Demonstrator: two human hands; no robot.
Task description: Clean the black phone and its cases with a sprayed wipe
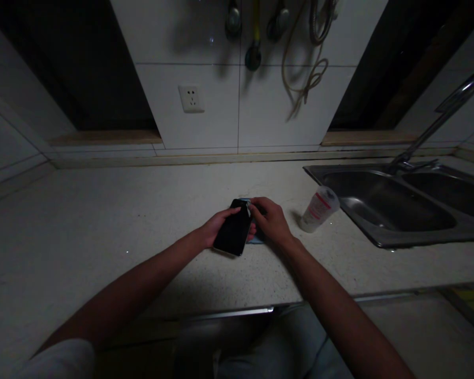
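A black smartphone point(234, 229) lies tilted in my left hand point(217, 226), screen up, above the counter. My left thumb rests along its upper left edge, and the fingers come round underneath to the right side. At the phone's upper right corner, my right hand point(270, 218) pinches a small whitish piece point(248, 208) against the screen. Whether that piece is tissue or cloth is too dim to make out. Something flat and blue point(256, 240) shows under the hands, mostly hidden by them and the phone.
A translucent plastic cup point(319, 209) with red print stands right of my right hand. Beyond it is a double steel sink point(373, 243) with a tall faucet point(430, 126). Hooks and a tied cord point(306, 87) hang on the tiled wall, near a socket point(191, 99).
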